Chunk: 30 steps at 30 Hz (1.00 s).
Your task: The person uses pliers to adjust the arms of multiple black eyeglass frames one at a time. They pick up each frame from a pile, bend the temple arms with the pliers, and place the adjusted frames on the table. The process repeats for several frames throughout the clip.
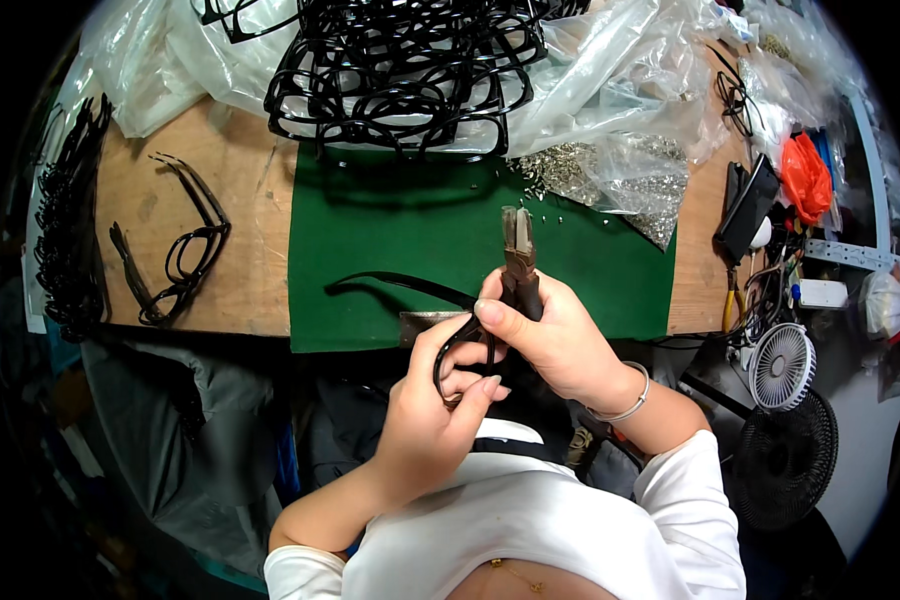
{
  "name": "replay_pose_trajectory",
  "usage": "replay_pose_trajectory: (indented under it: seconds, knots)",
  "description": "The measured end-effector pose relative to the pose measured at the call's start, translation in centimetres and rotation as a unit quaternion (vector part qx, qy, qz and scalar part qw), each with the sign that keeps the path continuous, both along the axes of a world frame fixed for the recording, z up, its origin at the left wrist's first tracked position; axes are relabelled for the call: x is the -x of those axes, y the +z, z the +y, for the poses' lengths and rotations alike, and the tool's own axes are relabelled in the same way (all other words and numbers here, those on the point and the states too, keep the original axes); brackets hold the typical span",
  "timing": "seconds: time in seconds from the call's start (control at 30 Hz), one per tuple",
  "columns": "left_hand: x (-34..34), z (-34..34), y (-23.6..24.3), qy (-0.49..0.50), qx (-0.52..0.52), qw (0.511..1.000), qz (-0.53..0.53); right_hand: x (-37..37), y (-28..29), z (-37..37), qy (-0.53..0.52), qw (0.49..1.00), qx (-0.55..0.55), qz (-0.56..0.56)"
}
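My left hand [430, 420] grips a black glasses frame [400, 281] with a long arm reaching left over the green mat [350, 230]. My right hand [550, 340] is wrapped around metal pliers [518, 245], jaws upright, while its thumb presses on the frame near the hinge. A small metal piece [420, 325] sits at the mat's front edge, partly behind my hands. Small silver parts spill from a clear bag [645, 205] on the mat's upper right.
Piled black frames [395, 85] and plastic bags [170, 60] fill the back. More frames [65, 220] lie left. A phone [745, 210], red bag [805, 180], yellow-handled pliers [730, 305] and fans [780, 365] stand right. The table's front edge crosses under my wrists.
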<state>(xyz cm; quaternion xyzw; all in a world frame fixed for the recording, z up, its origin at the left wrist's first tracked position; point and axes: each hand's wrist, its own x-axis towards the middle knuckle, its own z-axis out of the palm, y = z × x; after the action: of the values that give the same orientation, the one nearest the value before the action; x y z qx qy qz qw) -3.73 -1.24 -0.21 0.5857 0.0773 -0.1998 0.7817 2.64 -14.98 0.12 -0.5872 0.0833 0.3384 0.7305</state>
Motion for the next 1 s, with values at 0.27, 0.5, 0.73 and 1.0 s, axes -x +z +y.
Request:
replay_pose_trajectory:
  seconds: [0.27,0.5,0.73,1.0]
  knots:
    - [-0.8,2.6,2.0,-0.023,0.137,0.986,0.089,-0.6,1.8,0.3,0.073,0.992,-0.081,0.066]
    - [-0.6,4.5,3.1,-0.063,0.152,0.980,0.110,-1.2,1.9,-2.3,0.220,0.972,0.038,-0.073]
    - [-0.4,5.0,3.0,-0.079,0.155,0.976,0.130,-2.0,3.9,-2.8,0.426,0.888,0.128,-0.116]
    - [-0.6,4.6,3.3,-0.093,0.110,0.980,0.137,-2.8,4.2,-2.6,0.465,0.850,0.171,-0.177]
